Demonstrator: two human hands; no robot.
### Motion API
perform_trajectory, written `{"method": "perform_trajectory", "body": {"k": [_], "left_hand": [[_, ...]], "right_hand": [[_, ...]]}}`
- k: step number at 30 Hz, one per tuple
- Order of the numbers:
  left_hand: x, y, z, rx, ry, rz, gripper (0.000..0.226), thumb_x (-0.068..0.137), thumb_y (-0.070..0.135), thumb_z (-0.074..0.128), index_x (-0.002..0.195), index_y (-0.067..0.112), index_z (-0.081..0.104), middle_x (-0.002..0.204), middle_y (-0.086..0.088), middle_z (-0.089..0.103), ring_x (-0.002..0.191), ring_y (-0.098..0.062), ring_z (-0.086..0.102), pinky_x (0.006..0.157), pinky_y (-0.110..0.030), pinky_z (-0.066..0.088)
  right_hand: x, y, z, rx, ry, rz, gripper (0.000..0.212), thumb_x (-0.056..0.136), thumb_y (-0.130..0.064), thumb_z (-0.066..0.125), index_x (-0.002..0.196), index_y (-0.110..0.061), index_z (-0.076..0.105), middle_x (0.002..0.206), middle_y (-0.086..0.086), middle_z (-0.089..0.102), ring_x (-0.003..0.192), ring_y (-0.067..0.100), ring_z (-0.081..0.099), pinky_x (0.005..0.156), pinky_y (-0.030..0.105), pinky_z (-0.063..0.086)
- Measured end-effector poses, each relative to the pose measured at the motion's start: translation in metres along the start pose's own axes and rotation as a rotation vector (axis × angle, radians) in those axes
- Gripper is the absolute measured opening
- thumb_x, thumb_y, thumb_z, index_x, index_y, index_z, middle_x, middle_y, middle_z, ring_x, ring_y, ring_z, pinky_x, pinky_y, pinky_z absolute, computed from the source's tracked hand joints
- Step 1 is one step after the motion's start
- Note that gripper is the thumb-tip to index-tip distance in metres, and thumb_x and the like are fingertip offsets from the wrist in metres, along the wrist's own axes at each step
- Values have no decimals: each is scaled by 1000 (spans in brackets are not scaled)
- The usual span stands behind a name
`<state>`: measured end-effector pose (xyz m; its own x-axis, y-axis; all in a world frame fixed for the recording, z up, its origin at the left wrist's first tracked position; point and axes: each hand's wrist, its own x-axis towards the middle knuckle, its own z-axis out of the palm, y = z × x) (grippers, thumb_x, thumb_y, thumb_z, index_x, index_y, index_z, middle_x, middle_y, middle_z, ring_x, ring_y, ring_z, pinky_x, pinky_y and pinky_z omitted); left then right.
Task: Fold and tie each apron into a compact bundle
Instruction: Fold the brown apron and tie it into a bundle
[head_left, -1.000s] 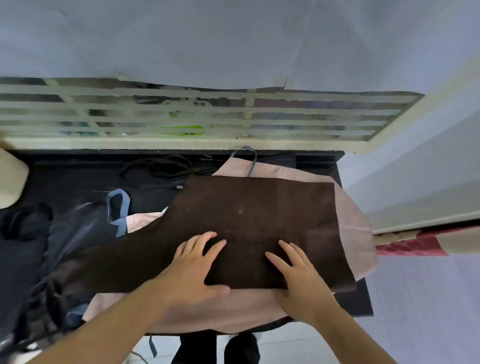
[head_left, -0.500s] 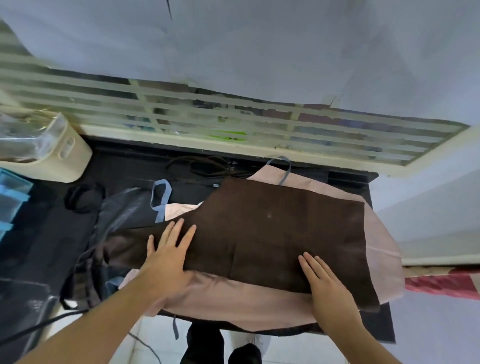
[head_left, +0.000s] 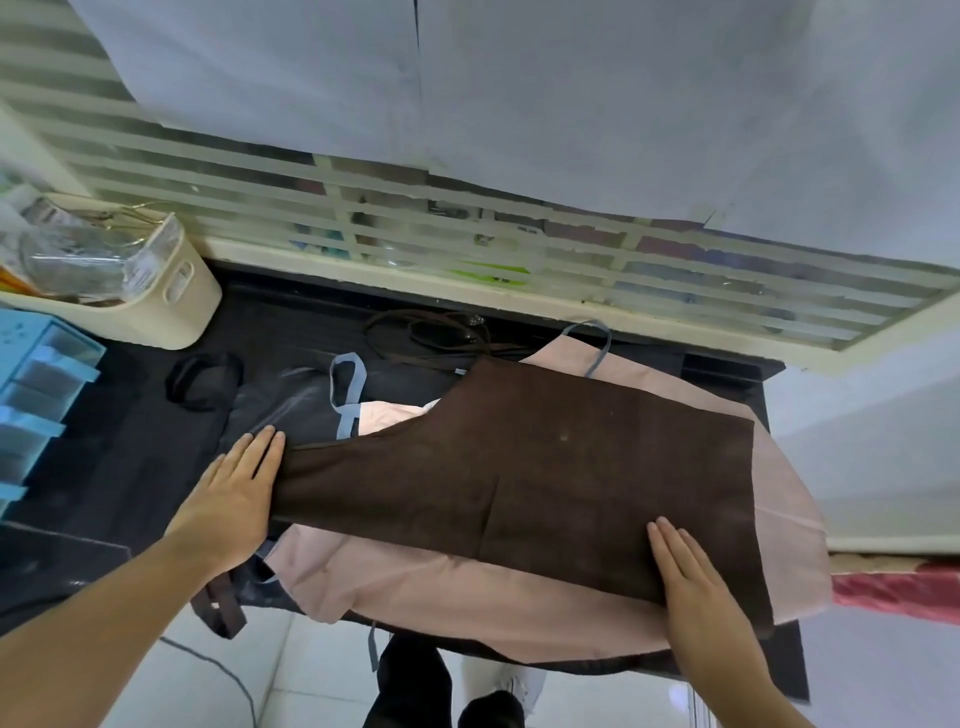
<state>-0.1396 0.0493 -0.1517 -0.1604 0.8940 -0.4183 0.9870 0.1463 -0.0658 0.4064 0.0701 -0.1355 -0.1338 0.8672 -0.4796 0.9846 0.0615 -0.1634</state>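
Left hand (head_left: 236, 499) and right hand (head_left: 698, 582) press flat, fingers straight, on folded brown apron (head_left: 519, 467); its straps possibly hidden beneath.

Pink apron (head_left: 519, 587) mostly covered by brown apron (head_left: 545, 467); only edges showing at 3, 6 and 12 o'clock. Dark apron (head_left: 291, 400) at 9 o'clock partly buried under both, shape unreadable. Left hand (head_left: 236, 499) thumb hidden below the brown fabric edge. Blue drawer unit (head_left: 36, 395) cut off by left frame edge. Cream bin (head_left: 171, 306) contents blurred, unidentifiable. Items behind window slats (head_left: 467, 244) too blurred to tell. Both forearms cropped at bottom edge.
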Motion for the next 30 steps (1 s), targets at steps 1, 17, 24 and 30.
{"method": "perform_trajectory", "body": {"k": [1,17,24,30], "left_hand": [[-1,-3,-1,6,8,8,95,92,8,56,166,13,-3,175,-5,0,161,-27,2,131,-39,12],[-12,3,-33,-956,106,-486,22,84,3,74,99,17,68,70,-1,74,59,-14,70,60,-34,59],[-29,3,-33,-1061,291,-367,22,91,11,78,102,28,70,100,10,71,87,-8,70,82,-35,62],[-40,1,-41,-875,332,-237,28,94,23,75,108,33,53,99,15,66,82,-5,69,75,-23,56]], "right_hand": [[-3,6,-2,4,2,23,73,109,-12,37,164,-24,-9,173,-11,-6,161,15,-1,129,31,16],[-2,-30,-33,-180,-178,202,90,94,-34,46,165,-21,-7,174,-1,-10,161,26,-2,130,38,10],[4,-159,-27,-86,-136,-245,89,89,-31,49,164,-36,2,170,-4,3,156,22,11,122,34,32],[6,-205,-2,-291,-262,-242,96,92,-35,57,165,-30,-5,172,9,-6,156,39,5,125,50,24]]}}
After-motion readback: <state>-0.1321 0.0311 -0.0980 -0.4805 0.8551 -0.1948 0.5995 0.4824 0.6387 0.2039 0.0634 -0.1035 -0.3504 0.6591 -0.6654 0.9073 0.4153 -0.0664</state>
